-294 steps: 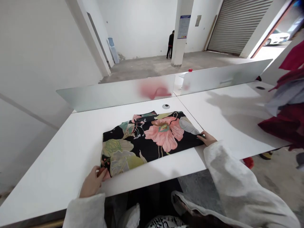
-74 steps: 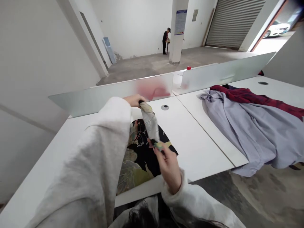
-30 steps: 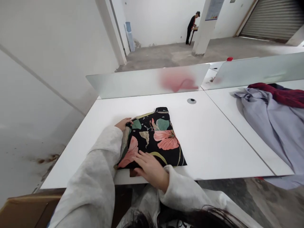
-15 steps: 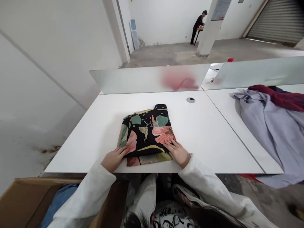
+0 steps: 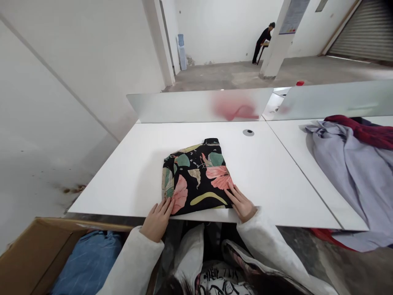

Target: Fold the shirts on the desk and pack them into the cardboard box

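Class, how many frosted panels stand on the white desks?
2: the left panel behind the floral cloth, the right panel behind the grey garment. More may lie hidden or out of frame.

Black floral cloth [image 5: 199, 180], folded into a rough, squarish bundle and lying pretty flat on the white tabletop [image 5: 264, 176], right up by the near edge. Big coral-pink blooms, muted green leaves, plus a curvy yellow-green streak near the front. Left side's kinda layered and uneven, and a little dark flap pokes out at the far right corner.
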### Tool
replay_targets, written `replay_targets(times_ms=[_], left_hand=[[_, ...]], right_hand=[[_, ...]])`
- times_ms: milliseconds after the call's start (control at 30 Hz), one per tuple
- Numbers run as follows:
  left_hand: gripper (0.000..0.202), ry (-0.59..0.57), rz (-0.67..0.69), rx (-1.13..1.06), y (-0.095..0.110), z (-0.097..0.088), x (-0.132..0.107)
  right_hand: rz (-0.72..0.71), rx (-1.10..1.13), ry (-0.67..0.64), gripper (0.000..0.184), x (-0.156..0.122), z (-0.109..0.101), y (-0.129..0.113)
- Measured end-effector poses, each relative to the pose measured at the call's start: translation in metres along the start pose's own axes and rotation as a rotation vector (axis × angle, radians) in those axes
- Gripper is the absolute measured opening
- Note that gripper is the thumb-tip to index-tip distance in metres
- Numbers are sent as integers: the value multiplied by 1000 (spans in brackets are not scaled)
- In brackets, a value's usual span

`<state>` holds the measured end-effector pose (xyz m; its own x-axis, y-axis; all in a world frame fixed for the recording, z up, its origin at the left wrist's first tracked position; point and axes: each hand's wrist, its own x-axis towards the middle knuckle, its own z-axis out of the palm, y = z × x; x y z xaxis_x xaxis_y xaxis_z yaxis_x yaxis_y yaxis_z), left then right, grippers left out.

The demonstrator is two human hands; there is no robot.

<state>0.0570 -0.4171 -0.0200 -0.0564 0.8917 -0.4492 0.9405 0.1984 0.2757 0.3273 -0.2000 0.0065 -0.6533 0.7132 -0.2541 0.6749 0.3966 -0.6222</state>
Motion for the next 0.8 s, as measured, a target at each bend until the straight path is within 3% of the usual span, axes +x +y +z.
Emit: replay_targets(times_ms=[67,133,267,333,433,500,600,800], left_hand=[[58,110,10,55,-1,-4,-14],[52,273,55,99,-6,-22,-29],[40,558,121,171,0,-83,-44],[39,610,180,138,18,-112,-40],[36,660,247,-41,63,-130,-19],[34,620,294,-202,93,-123,1],[41,472,312,-315,124,-90,32],[65,382,232,-340,148,-22,76]], right_hand=[[16,-59,-35,30,5,-11,0],[23,-88,-48,30,22,-22,1],[66,-146,-111,34,94,-34,2],[188,-299,-256,34,139,-32,0],[277,-401,-286,36,197,-21,-2],[319,-426,-258,40,223,-12,1],[382,-441,-241,43,246,-3,10],[402,-329,-324,56,261,3,29]])
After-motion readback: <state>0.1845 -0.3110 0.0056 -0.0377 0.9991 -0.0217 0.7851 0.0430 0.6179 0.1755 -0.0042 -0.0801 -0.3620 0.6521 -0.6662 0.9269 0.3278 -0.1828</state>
